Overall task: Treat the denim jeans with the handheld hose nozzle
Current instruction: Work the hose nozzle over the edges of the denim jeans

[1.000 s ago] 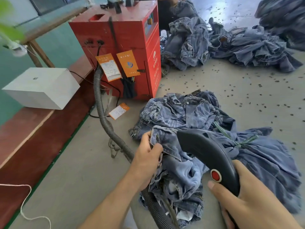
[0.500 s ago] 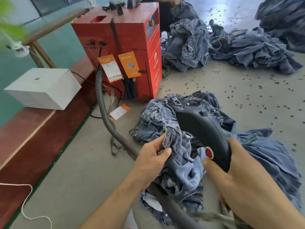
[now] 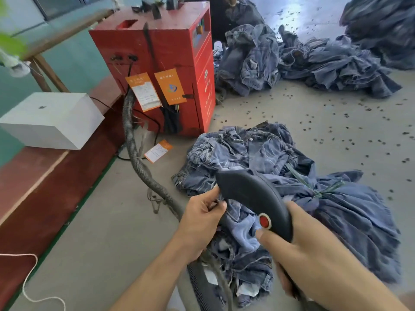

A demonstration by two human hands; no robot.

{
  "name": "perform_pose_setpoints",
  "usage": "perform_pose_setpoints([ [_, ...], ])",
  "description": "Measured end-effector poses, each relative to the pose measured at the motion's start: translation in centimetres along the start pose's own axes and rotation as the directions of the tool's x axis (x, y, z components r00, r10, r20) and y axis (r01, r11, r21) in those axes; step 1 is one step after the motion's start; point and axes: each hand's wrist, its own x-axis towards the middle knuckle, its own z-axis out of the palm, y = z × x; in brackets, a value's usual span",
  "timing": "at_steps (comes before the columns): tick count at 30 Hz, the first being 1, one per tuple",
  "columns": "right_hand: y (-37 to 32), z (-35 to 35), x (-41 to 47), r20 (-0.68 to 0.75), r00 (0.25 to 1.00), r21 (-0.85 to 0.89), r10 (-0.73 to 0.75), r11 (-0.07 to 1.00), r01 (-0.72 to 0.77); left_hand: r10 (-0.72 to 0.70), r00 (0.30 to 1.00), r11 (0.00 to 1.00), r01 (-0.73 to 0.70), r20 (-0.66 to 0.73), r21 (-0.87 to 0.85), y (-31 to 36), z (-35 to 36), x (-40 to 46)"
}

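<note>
Denim jeans (image 3: 251, 230) heaped on the floor (image 3: 89, 232), one fold pinched up by the left hand (image 3: 203, 213), judged so as to present cloth to the nozzle (image 3: 253, 198); nozzle grasped by the right hand (image 3: 314, 259), thumb just below its red button (image 3: 264, 221), mouth lying against the lifted fold beside the left hand; hose (image 3: 137, 158) run to a red machine (image 3: 170, 63)

The nozzle (image 3: 253, 196) is black with 1 red button (image 3: 264, 221). The jeans (image 3: 244, 153) are faded blue denim. The machine (image 3: 161, 63) is red with 2 orange tags (image 3: 170, 88), the hose (image 3: 134, 153) grey, the box (image 3: 51, 120) white.
</note>
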Motion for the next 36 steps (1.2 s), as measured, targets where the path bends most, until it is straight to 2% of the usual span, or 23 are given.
perform_pose_setpoints([
  [3,0.4,-0.5,1.9,-0.104,0.993,0.168,0.059,0.985,-0.041,-0.007,0.994,0.973,0.033,0.111,-0.228,0.0,-0.3,-0.1],
  [5,0.7,-1.1,1.9,-0.103,0.990,0.268,0.091,0.961,-0.060,-0.055,0.983,0.910,0.122,0.175,-0.396,0.6,-0.4,-0.2],
  [7,1.5,-0.9,0.9,-0.051,0.995,0.279,0.084,0.958,-0.067,-0.169,0.973,0.819,0.226,0.154,-0.527,1.2,-0.5,0.1],
  [9,2.1,-0.6,-0.4,-0.064,0.995,0.229,0.072,0.972,-0.056,-0.328,0.934,0.703,0.340,0.140,-0.624,1.3,-0.8,0.8],
  [11,2.5,-0.8,-1.0,-0.119,0.991,0.184,0.063,0.982,-0.040,-0.425,0.881,0.598,0.447,0.211,-0.665,1.5,-1.1,1.2],
  [13,2.8,-0.6,-1.1,-0.114,0.989,0.136,0.089,0.988,-0.073,-0.450,0.856,0.551,0.491,0.255,-0.675,1.8,-1.1,1.0],
  [16,3.2,1.3,-1.0,-0.030,0.990,0.055,0.136,0.989,-0.135,-0.451,0.838,0.488,0.519,0.307,-0.702,2.0,-0.7,0.5],
  [18,3.3,2.4,-0.1,0.053,0.989,0.103,0.141,0.984,-0.146,-0.401,0.851,0.463,0.507,0.339,-0.727,1.9,-0.7,0.4],
  [20,3.7,2.8,1.2,0.019,0.987,0.247,0.157,0.956,-0.157,-0.361,0.859,0.469,0.504,0.364,-0.725,1.9,-0.8,0.2],
  [22,3.9,2.0,2.0,-0.094,0.974,0.368,0.204,0.916,-0.157,-0.329,0.858,0.517,0.512,0.393,-0.686,1.7,-1.0,-0.2],
  [24,4.1,0.7,1.8,-0.116,0.966,0.442,0.232,0.883,-0.159,-0.310,0.877,0.565,0.480,0.366,-0.671,1.5,-1.4,-0.4],
  [26,4.1,-0.1,0.8,-0.021,0.980,0.401,0.196,0.900,-0.171,-0.303,0.893,0.606,0.449,0.332,-0.657,1.1,-1.8,-0.4],
  [28,3.5,-0.1,0.0,0.112,0.981,0.287,0.161,0.939,-0.187,-0.286,0.905,0.653,0.424,0.314,-0.628,0.8,-2.0,-0.3],
  [30,2.7,0.4,0.4,0.166,0.978,0.262,0.129,0.950,-0.170,-0.256,0.916,0.716,0.393,0.308,-0.576,0.6,-2.1,-0.4],
  [31,2.6,0.5,1.1,0.139,0.983,0.307,0.123,0.938,-0.161,-0.241,0.920,0.744,0.379,0.308,-0.551,0.6,-2.2,-0.5],
  [34,3.2,-0.6,2.9,-0.102,0.970,0.444,0.222,0.882,-0.156,-0.179,0.936,0.831,0.309,0.303,-0.463,0.5,-2.5,-0.9],
  [36,3.5,-1.8,2.4,-0.144,0.960,0.467,0.238,0.872,-0.146,-0.145,0.952,0.898,0.241,0.270,-0.369,0.3,-2.7,-0.9],
])
